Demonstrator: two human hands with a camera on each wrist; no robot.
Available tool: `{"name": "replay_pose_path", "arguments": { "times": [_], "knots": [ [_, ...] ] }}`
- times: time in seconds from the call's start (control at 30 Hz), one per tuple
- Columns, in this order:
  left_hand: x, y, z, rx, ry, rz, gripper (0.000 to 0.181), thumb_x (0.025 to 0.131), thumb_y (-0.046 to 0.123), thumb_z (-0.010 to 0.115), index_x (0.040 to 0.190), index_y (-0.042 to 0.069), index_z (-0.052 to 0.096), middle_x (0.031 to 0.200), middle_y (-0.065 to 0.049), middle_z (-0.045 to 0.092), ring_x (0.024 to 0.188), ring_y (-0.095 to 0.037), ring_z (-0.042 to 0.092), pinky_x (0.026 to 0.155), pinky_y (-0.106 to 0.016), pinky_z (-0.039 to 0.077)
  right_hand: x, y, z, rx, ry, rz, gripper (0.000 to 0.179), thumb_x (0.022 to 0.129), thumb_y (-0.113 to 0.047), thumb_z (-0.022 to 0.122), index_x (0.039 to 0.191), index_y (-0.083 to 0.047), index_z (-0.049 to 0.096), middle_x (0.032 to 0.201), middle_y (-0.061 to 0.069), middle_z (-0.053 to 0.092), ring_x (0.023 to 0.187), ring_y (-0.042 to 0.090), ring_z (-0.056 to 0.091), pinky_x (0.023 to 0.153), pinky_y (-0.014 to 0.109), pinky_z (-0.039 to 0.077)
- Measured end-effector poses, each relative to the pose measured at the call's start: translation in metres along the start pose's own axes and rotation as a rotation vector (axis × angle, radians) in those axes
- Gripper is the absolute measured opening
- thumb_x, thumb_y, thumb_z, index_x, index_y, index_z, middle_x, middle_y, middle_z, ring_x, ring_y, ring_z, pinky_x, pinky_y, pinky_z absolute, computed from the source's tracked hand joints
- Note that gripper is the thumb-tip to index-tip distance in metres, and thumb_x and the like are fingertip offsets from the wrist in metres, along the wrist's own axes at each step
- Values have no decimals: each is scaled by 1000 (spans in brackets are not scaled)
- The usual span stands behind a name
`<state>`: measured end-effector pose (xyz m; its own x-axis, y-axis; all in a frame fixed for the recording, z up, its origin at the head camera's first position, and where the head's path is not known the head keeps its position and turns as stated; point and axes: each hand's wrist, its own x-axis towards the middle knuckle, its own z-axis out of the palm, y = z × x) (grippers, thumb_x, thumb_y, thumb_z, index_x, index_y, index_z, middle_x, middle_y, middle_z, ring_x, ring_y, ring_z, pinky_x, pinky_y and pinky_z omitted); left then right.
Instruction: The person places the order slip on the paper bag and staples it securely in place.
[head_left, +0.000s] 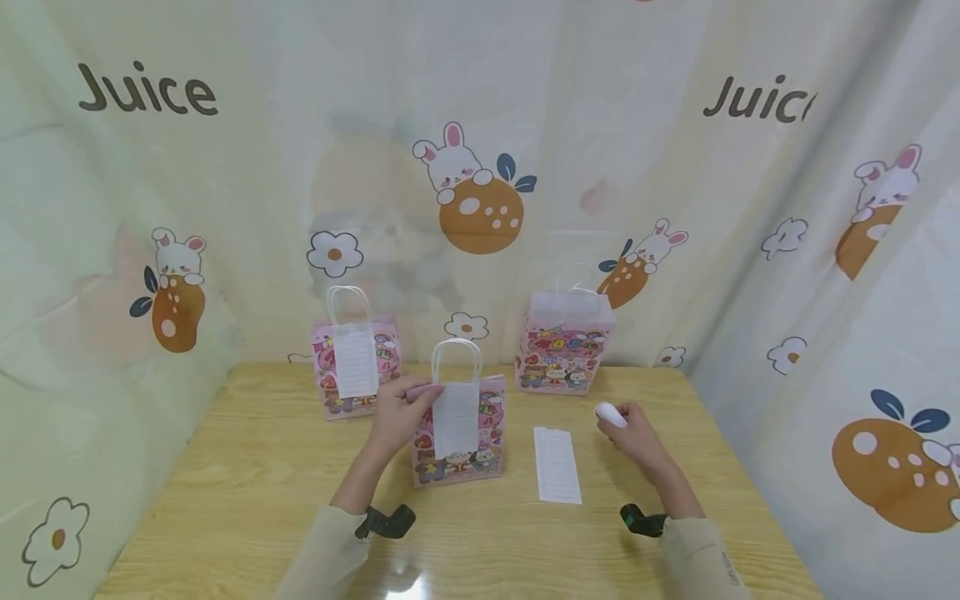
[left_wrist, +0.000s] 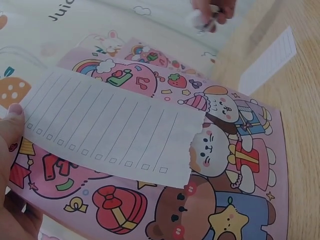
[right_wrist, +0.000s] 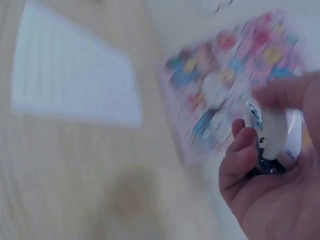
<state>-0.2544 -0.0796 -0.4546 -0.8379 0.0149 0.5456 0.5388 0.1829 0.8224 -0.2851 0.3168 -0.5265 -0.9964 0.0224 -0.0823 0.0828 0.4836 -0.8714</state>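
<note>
My left hand (head_left: 397,410) pinches the top edge of a pink cartoon-print paper gift bag (head_left: 491,437), thumb in front. A lined paper slip (head_left: 456,421) lies against the bag's front below the white handle; in the left wrist view the slip (left_wrist: 115,127) shows checkboxes and a torn edge, with the thumb at its other end. My right hand (head_left: 641,437), off to the right above the table, holds a small white stapler (right_wrist: 280,132) with fingers and thumb curled round it. Between the hands a second lined slip (head_left: 557,467) lies flat on the table.
A similar bag (head_left: 326,350) with a slip on its front stands at the back left. Another gift bag (head_left: 558,350) stands at the back right, near the printed curtain (head_left: 600,100). The wooden table (head_left: 247,483) runs back to that curtain.
</note>
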Motion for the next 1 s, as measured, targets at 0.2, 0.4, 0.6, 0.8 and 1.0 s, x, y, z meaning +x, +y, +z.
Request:
{"name": "replay_pose_path", "arguments": {
  "times": [0.2, 0.4, 0.6, 0.8, 1.0],
  "knots": [
    [1, -1, -1, -6, -3, 2, 4, 85, -2, 72, 87, -6, 72, 81, -15, 70, 64, -17, 58, 56, -20, 48, -15, -45, 11, 125, -130, -115, 49, 102, -32, 52, 126, 4, 30, 102, 18, 50, 83, 23, 48, 66, 28, 44],
    [2, -2, 0, 3, -9, 24, 4, 85, -2, 72, 87, -6, 72, 81, -16, 70, 65, -17, 59, 56, -21, 48, -33, -87, 21, 187, -110, -228, 54, 91, -18, 71, 125, 5, 37, 119, 25, 53, 97, 28, 54, 76, 30, 51],
    [-1, -3, 0, 7, -4, 40, 4, 85, -3, 72, 87, -5, 73, 81, -15, 70, 62, -17, 57, 53, -20, 46, -47, -119, 37, 368, -120, -295, 51, 78, 0, 80, 121, 7, 54, 113, 21, 55, 94, 26, 59, 76, 32, 56],
    [-4, -3, 2, -7, 3, 14, 6, 86, -2, 71, 89, -7, 72, 87, -16, 71, 73, -29, 67, 63, -25, 55, -56, -141, 52, 512, -264, -332, 51, 80, 8, 73, 126, 10, 50, 114, 20, 55, 95, 23, 61, 78, 32, 55],
    [-5, -3, 2, -30, 7, 4, 6, 86, -3, 71, 89, -8, 72, 86, -17, 71, 65, -37, 64, 57, -22, 53, -55, -161, 73, 532, -341, -355, 48, 84, 9, 69, 125, 7, 45, 120, 21, 49, 100, 26, 57, 81, 32, 53]
  ]
}}
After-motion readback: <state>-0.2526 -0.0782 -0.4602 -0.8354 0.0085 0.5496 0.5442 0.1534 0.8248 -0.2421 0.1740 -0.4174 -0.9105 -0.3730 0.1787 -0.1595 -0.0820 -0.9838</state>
